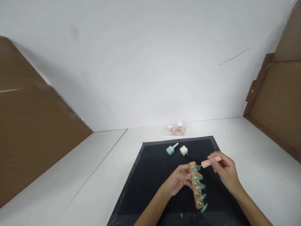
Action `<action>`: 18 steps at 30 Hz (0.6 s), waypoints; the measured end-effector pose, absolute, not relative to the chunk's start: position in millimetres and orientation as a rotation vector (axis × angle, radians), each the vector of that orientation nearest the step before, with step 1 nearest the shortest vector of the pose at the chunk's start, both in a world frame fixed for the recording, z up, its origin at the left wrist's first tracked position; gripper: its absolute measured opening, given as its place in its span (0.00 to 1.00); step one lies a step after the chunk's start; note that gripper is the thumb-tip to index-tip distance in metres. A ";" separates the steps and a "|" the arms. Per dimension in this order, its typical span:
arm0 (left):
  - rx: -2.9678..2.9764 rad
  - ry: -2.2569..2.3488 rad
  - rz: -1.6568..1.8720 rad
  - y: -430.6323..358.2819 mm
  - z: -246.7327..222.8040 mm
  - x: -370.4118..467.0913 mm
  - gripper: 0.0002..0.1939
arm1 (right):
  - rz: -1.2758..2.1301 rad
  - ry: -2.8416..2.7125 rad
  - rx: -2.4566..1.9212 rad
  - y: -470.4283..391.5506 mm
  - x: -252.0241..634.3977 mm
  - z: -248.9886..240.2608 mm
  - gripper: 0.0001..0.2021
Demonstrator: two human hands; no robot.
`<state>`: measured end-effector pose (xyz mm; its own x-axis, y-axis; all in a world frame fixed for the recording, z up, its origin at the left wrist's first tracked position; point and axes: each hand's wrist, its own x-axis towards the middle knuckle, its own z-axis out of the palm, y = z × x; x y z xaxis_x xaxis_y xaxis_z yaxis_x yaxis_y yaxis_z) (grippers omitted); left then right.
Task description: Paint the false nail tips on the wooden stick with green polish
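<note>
Over the black rectangular mat (150,175) on the white table (246,141), the left hand (180,180) is curling its fingers around the edge of a narrow wooden strip (197,188) carrying a row of teal false nails, gripping it and tilting it slightly above the mat. The right hand (224,171) is pinching a pale pink cylindrical stick (210,162) between thumb and fingertips, its tip touching the topmost teal nail. Farther back on the mat, a teal nail polish bottle (171,149) is lying beside a small cream cube-shaped cap (183,150).
</note>
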<state>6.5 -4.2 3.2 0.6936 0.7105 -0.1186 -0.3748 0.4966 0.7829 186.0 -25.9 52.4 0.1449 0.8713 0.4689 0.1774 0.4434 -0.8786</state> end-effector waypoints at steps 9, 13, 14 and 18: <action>0.826 0.478 0.683 -4.9 3.5 3.9 0.16 | 0.762 -1.275 -0.986 -25.2 185.8 45.7 0.12; 0.842 0.484 0.679 -4.5 4.5 5.7 0.16 | 0.801 -1.343 -0.952 -25.3 185.7 46.6 0.15; 0.843 0.484 0.678 -4.4 4.9 6.5 0.16 | 0.796 -1.369 -0.951 -25.5 185.5 47.7 0.16; 0.842 0.468 0.682 -4.5 6.4 9.0 0.16 | 0.756 -1.430 -0.982 -25.3 185.0 51.1 0.15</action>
<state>9.0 -4.5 6.4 0.6958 0.7096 -0.1108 -0.3594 0.4776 0.8017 185.0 -25.3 51.1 0.0379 0.8951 0.4443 0.1370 0.4357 -0.8896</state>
